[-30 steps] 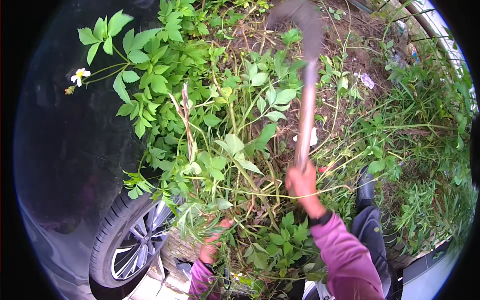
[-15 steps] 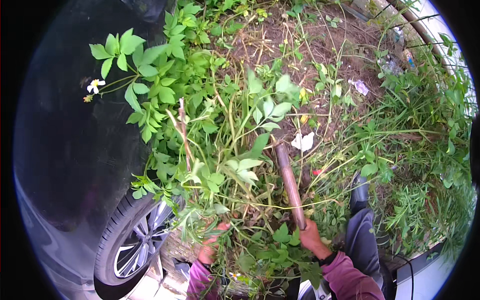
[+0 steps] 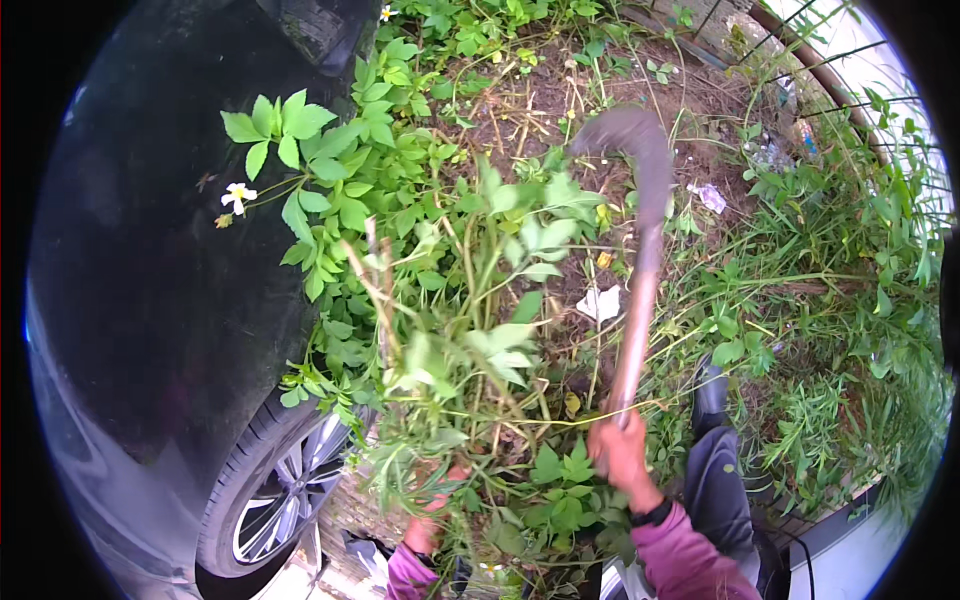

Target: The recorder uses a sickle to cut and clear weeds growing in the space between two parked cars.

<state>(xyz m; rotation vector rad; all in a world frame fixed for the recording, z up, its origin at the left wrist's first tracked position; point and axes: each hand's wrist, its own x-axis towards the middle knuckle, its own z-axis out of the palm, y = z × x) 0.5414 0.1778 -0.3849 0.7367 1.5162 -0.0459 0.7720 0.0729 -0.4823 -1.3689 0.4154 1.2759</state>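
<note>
My right hand is closed around the lower end of the wooden handle of a sickle. The sickle stands up and away from me, its dark curved blade above the bare soil with the tip bent to the left. Lower down on the left, my left hand is closed on a bunch of leafy weeds; leaves cover part of its fingers. Long green stems and pale leaves fan out from it, with a few dry brown stalks among them.
A dark car with its wheel stands close on the left. White litter and a purplish scrap lie on brown soil. Grass and a wire fence border the right. My booted foot is right of the sickle.
The sickle has swung up and right out of the weeds, so its blade now shows. My right hand has risen slightly. My left hand still grips the bunch, slightly lower and to the right.
</note>
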